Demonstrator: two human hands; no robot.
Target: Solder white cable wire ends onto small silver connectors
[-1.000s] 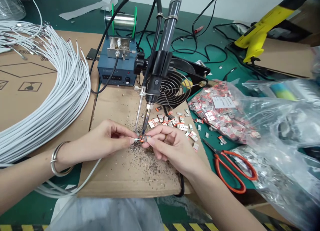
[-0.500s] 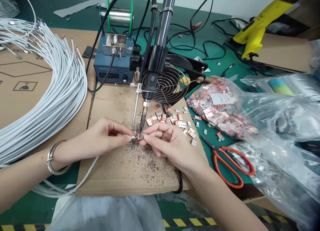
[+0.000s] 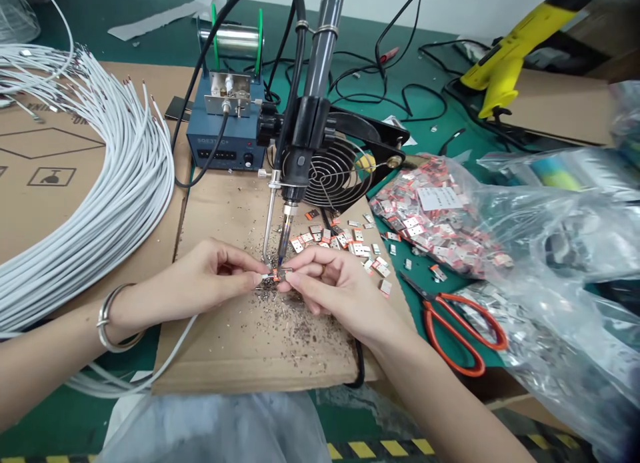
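Between thumb and fingers, my left hand pinches the end of a white cable, whose length trails down below the wrist. My right hand is closed on a small USB connector with an orange part, held against the cable's end. Right above the joint stands the tip of a soldering iron, clamped in a stand. Beside it a thin metal solder feed tube ends close to the left fingertips. Whether the iron touches the connector is too small to tell.
Loose USB connectors lie on the cardboard amid solder crumbs. A blue solder feeder and a fan stand behind. Left is a white cable bundle; right are red-handled scissors and a bag of connectors.
Both hands keep their grip on the cable and connector under the iron. The view has shifted very slightly; nothing else visibly differs.
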